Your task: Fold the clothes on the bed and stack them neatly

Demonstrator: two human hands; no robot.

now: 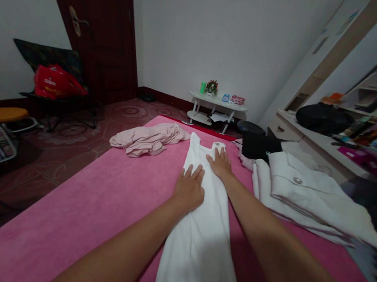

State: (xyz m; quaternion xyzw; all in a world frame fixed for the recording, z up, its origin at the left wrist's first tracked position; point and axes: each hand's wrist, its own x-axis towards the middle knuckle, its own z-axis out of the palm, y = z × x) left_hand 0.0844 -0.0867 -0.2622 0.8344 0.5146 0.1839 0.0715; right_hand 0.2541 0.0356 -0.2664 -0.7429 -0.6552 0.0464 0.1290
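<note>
A long white sleeveless garment [199, 247], perhaps a dress, lies lengthwise on the pink bed cover [114, 202], its narrow shoulder end pointing away from me. My left hand [190, 189] rests flat on its left side, fingers spread. On the upper right part, just below the shoulder, my right hand [220, 163] presses down with its fingers apart. Neither hand grips the cloth. The garment's near end runs out of view at the bottom.
A crumpled pale pink garment [151, 138] lies at the bed's far edge. Folded white clothes [304, 187] and a black item [261, 146] are piled on the right. Beyond stand a small white table [218, 99], a chair with a red bag [56, 81] and a cluttered desk [319, 140].
</note>
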